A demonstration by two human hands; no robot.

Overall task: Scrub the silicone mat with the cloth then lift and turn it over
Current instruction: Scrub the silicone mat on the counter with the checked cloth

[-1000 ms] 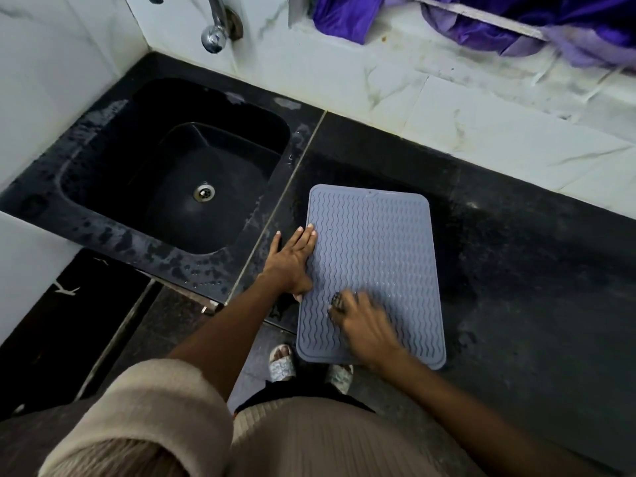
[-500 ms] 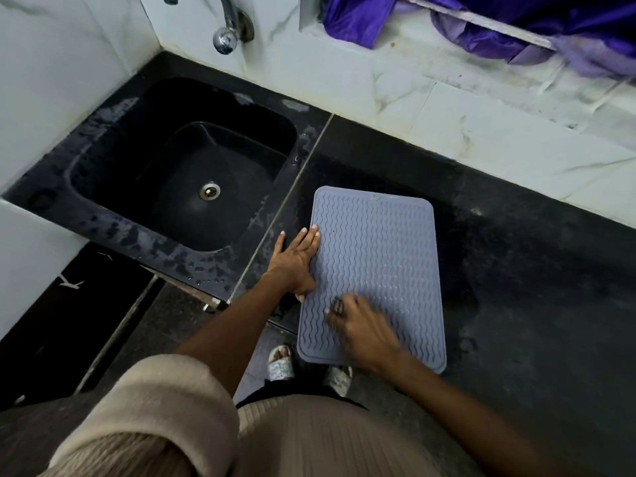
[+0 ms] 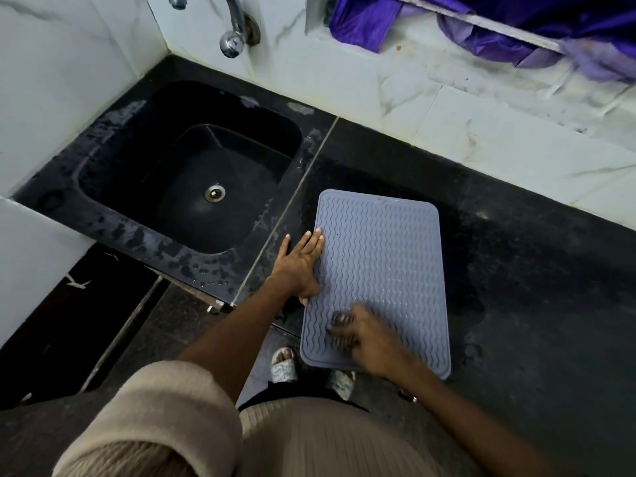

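Silicone mat [image 3: 382,270] lies flat on black counter [image 3: 533,270], beside sink [image 3: 192,160]. Left hand [image 3: 301,263] presses its left edge, fingers straight. Right hand [image 3: 368,339] (blurred) grips a dark cloth [image 3: 340,321] against mat's near end

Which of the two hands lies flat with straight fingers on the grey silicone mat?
The left hand, flat at the grey silicone mat's left edge; the right hand is curled over something dark.

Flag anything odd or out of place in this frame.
The mat sits askew on the counter, its near edge overhanging the front. Water blotches the sink rim. Purple cloth spills over the ledge behind. Nothing looks damaged.
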